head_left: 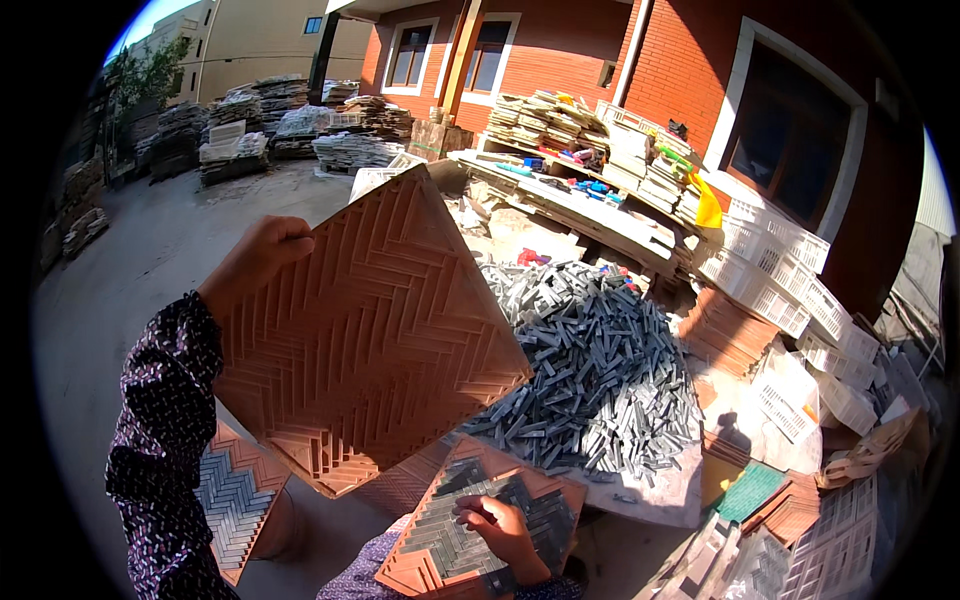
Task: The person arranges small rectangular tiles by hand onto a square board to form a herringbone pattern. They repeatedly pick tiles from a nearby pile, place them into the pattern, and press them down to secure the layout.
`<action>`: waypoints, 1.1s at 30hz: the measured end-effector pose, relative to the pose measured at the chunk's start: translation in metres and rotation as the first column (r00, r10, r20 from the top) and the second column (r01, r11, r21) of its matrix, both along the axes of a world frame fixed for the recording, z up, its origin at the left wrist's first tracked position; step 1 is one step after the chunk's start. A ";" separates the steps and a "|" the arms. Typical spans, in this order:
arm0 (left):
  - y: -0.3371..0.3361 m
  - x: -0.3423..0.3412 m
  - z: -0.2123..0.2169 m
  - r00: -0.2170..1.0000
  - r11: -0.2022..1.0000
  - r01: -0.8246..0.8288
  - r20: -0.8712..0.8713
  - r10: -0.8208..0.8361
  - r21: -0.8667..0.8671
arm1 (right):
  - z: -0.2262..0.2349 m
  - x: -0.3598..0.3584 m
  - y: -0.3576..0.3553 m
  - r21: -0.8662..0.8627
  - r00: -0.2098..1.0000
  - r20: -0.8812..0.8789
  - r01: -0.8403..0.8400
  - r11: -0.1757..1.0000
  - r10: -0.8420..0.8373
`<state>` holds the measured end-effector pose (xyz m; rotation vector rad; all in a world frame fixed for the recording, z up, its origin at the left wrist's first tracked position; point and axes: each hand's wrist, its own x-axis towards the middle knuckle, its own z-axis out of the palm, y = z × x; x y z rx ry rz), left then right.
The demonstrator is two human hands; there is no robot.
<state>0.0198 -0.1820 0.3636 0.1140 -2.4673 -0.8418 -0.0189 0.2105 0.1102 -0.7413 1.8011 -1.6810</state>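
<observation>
My left hand (pixel 262 262) is closed on the upper left edge of a large reddish-brown herringbone mould tray (pixel 370 320), held up and tilted, its slots bare. A second brown mould tray (pixel 425 565) lies across my lap, with dark grey strips (pixel 450 520) set in many of its slots. Just over that tray is my right hand (pixel 505 535), its fingers curled in; whatever they may hold is too small to make out. To the right, a big heap of loose grey strips (pixel 590 360) covers a pale board (pixel 665 490).
Another partly filled tray (pixel 235 490) lies at the lower left. White plastic crates (pixel 770 260) and stacked brown trays (pixel 725 335) stand on the right. Beyond the heap is a cluttered bench (pixel 570 200). Piles of stacked slabs (pixel 360 150) line the yard near a red brick building (pixel 560 50).
</observation>
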 end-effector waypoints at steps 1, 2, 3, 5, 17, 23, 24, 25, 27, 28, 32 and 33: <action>0.002 -0.002 -0.005 1.000 0.998 0.015 -0.005 -0.015 0.064 | -0.002 0.002 -0.001 -0.044 0.999 -0.005 0.048 0.998 -0.049; 0.010 -0.007 -0.011 0.999 0.991 0.039 -0.008 -0.039 0.130 | -0.010 0.003 -0.001 -0.093 0.990 -0.034 0.134 0.987 -0.137; 0.018 -0.006 -0.015 0.999 0.972 0.049 -0.001 -0.050 0.232 | -0.012 0.004 -0.004 -0.150 0.976 -0.050 0.203 0.968 -0.212; 0.037 -0.015 -0.033 0.995 0.893 0.085 0.005 -0.097 0.441 | -0.003 0.004 0.004 -0.121 0.972 -0.102 0.197 0.973 -0.209; 0.057 -0.043 -0.138 0.988 0.511 0.153 -0.137 -0.068 0.846 | -0.037 -0.003 0.054 -0.469 0.850 0.191 0.519 0.715 -0.492; 0.061 -0.046 -0.178 0.992 0.395 0.121 -0.119 -0.029 0.911 | -0.014 0.007 0.059 -0.484 0.918 0.163 0.394 0.782 -0.362; 0.062 -0.048 -0.182 0.990 0.402 0.142 -0.138 -0.040 0.905 | -0.017 0.006 0.065 -0.473 0.916 0.162 0.399 0.786 -0.367; 0.064 -0.051 -0.186 0.987 0.408 0.162 -0.154 -0.053 0.898 | -0.019 0.005 0.070 -0.419 0.889 0.121 0.450 0.789 -0.442; 0.088 -0.048 -0.177 0.974 0.439 0.209 -0.224 -0.018 0.874 | -0.016 -0.002 0.074 -0.325 0.817 0.023 0.551 0.768 -0.576; 0.099 -0.042 -0.167 0.966 0.462 0.229 -0.257 -0.001 0.857 | -0.017 -0.006 0.086 -0.285 0.793 0.026 0.590 0.756 -0.609; 0.127 -0.036 -0.149 0.878 0.577 0.437 -0.467 -0.107 0.690 | 0.024 -0.026 0.129 -0.397 0.869 0.386 0.460 0.794 -0.310; 0.131 -0.036 -0.142 0.866 0.642 0.446 -0.482 -0.133 0.624 | 0.049 -0.034 0.128 -0.406 0.836 0.452 0.503 0.763 -0.310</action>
